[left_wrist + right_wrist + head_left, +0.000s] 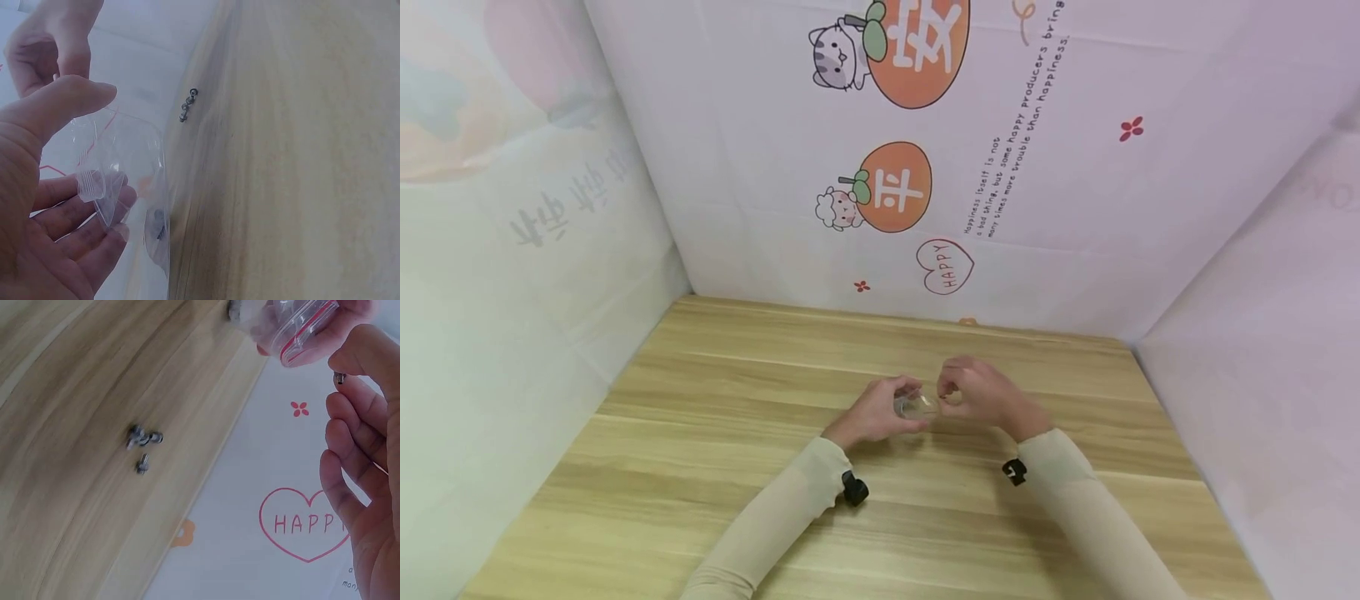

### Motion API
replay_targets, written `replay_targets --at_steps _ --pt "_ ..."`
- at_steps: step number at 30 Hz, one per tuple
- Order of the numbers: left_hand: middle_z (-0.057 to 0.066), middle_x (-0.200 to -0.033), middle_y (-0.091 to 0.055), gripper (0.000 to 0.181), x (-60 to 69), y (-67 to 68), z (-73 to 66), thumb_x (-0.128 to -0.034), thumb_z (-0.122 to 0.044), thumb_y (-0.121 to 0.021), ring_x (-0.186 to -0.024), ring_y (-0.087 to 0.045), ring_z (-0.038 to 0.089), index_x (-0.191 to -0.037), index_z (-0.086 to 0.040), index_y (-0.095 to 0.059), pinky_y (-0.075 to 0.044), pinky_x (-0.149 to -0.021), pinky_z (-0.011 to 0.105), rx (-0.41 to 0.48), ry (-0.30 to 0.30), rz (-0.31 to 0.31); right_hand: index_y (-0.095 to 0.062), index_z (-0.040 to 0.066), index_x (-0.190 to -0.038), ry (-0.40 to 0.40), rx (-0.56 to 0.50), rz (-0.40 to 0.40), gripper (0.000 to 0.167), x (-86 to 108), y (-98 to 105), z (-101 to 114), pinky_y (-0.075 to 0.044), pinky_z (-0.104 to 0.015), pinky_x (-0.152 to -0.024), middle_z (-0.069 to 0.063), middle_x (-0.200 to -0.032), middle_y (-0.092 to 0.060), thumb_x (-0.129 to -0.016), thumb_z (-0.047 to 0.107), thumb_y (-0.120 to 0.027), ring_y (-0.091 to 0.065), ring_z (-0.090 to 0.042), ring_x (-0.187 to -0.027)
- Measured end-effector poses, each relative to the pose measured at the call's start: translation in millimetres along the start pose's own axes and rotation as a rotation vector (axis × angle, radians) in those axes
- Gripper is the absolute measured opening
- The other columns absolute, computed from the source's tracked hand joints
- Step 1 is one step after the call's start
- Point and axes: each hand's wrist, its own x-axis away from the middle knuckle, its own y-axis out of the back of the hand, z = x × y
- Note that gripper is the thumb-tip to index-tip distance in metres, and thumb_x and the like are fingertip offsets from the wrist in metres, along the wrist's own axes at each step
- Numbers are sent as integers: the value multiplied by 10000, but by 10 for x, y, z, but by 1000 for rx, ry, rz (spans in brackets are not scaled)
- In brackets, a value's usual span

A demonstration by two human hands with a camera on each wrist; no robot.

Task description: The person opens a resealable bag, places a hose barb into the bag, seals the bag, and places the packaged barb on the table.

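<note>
My left hand (880, 410) holds a clear plastic zip bag (134, 140) between thumb and fingers, with its mouth toward the right hand. A red line marks the bag's top edge in the right wrist view. Small dark metal pieces (160, 226) show blurred in the bag's bottom. Close beside the bag's mouth, my right hand (981, 392) pinches a small metal screw (339, 377) between thumb and index finger. Several more screws (144, 437) lie in a loose cluster on the wooden table, below the hands.
The wood-grain table (737, 467) ends at a white printed cloth wall (760, 183) behind the hands. Cloth walls also stand at left and right. A black wrist camera (853, 488) sits on the left sleeve and another camera (1014, 472) on the right.
</note>
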Motion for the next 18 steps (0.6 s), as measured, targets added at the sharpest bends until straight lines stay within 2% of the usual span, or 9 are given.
replay_targets --at_steps 6,13,18 --pt "74 -1410 -687 702 -12 -16 7 -892 -343 -860 -1350 -623 246 -1474 -72 -578 -513 -1152 415 -10 -3 -4 -719 145 -814 -24 -31 -6 108 -81 -55 48 -588 -254 -713 31 -818 -686 -829 71 -797 -677 -167 -772" --pt "69 -1392 -693 622 -25 -2 2 -879 -304 -866 -1296 -645 234 -1420 -112 -626 -539 -1090 411 -11 -26 -18 -764 75 -876 -23 -74 2 58 -142 -141 72 -622 -277 -764 -9 -883 -722 -850 88 -814 -686 -126 -840" --pt "67 -1393 -692 619 -30 7 11 -879 -309 -868 -1283 -648 229 -1415 -110 -630 -544 -1079 416 -9 -36 -18 -788 40 -935 -14 -90 -20 109 -149 -153 63 -634 -343 -780 -67 -924 -750 -869 108 -842 -709 -197 -863"
